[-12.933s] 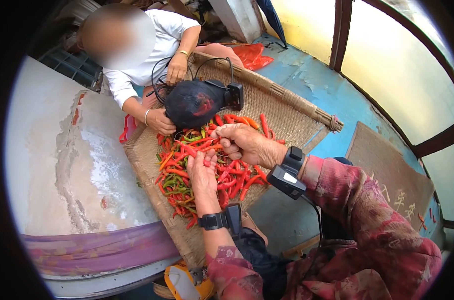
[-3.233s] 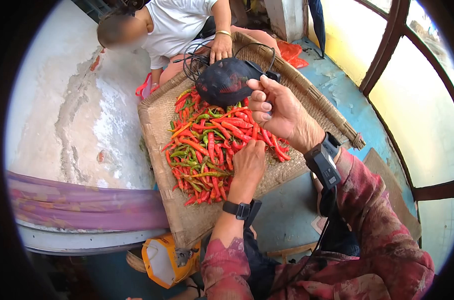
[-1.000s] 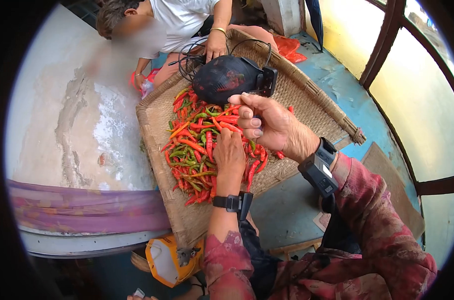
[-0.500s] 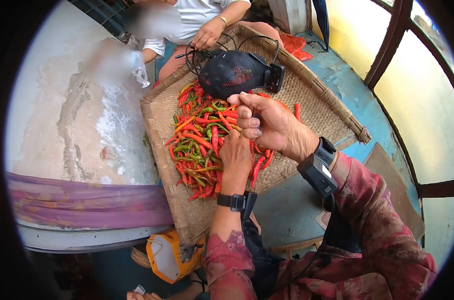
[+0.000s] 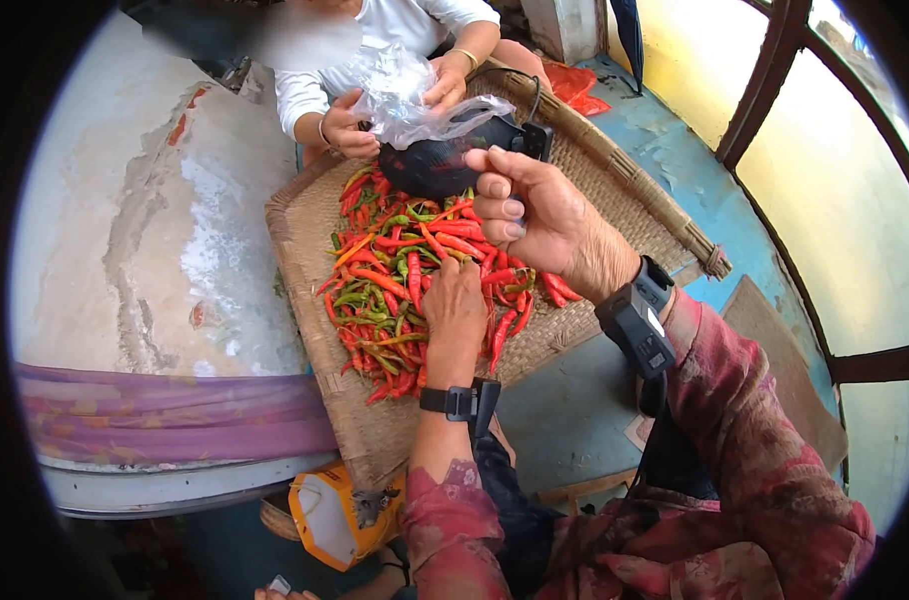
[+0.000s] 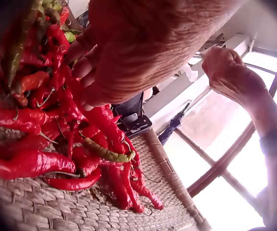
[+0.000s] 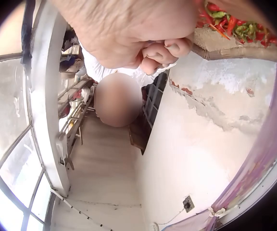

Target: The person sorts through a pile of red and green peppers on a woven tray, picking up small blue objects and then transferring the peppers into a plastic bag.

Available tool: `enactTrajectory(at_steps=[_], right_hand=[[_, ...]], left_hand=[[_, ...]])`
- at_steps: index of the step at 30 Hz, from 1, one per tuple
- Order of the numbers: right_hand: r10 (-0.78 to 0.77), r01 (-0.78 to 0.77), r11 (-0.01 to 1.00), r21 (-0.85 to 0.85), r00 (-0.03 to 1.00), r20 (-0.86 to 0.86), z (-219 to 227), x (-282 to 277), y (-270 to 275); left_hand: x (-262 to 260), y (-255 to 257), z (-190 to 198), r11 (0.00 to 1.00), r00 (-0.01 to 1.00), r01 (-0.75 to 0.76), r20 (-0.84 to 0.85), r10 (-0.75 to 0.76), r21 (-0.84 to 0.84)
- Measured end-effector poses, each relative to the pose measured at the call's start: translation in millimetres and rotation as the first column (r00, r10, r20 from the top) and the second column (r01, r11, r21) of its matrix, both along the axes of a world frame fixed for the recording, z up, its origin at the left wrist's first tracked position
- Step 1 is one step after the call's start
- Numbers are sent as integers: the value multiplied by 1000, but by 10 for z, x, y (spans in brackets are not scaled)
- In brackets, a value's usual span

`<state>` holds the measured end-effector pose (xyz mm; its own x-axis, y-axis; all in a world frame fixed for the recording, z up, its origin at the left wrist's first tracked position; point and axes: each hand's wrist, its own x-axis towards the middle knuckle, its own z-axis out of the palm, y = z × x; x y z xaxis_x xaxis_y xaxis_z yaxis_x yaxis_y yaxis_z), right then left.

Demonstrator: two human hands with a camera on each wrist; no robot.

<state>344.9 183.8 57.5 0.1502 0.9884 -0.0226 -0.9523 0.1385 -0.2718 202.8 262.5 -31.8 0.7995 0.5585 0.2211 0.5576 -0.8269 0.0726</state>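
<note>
My left hand (image 5: pixel 457 308) reaches down into a heap of red and green chili peppers (image 5: pixel 380 285) on a woven bamboo tray (image 5: pixel 625 165). In the left wrist view its fingertips bend over a red chili pepper (image 6: pixel 97 118), with more peppers packed around it. My right hand (image 5: pixel 537 205) is raised above the far right of the heap, fingers curled and thumb near the forefinger. Nothing shows in its grasp. A black rounded, mesh-like thing (image 5: pixel 415 172) lies beyond it on the tray, partly covered by a clear plastic bag (image 5: pixel 395 98).
Across the tray sits another person in a white top (image 5: pixel 305 95), both hands at the plastic bag. A pale worn wall (image 5: pixel 225 300) with a purple cloth (image 5: pixel 175 415) lies left. A yellow bag (image 5: pixel 340 515) stands below the tray's near corner. Windows (image 5: pixel 805 220) line the right.
The other person has brought the clear bag from the left side to over the black thing. My left hand has gone back into the peppers; my right stays raised, fingers curled.
</note>
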Motion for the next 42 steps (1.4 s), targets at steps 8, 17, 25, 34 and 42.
enactTrajectory(at_steps=[8,17,25,34,42], right_hand=[[-134,139,978,153,990,-45,171,381,-158],[-142,140,973,184,990,-2,152,427,-200],[-136,138,975,171,990,-25,160,452,-234],[-159,167,967,191,986,-59,154,490,-235],[-111,120,964,237,993,-49,110,440,-171]], left_hand=[[-154,132,432,933,934,-312,235,268,177],[512,-352,-302,969,974,226,3,-227,-102],[628,-279,-423,983,987,162,-13,-163,-87],[403,66,108,594,750,199,511,420,-780],[96,442,100,839,431,-37,749,503,-543]])
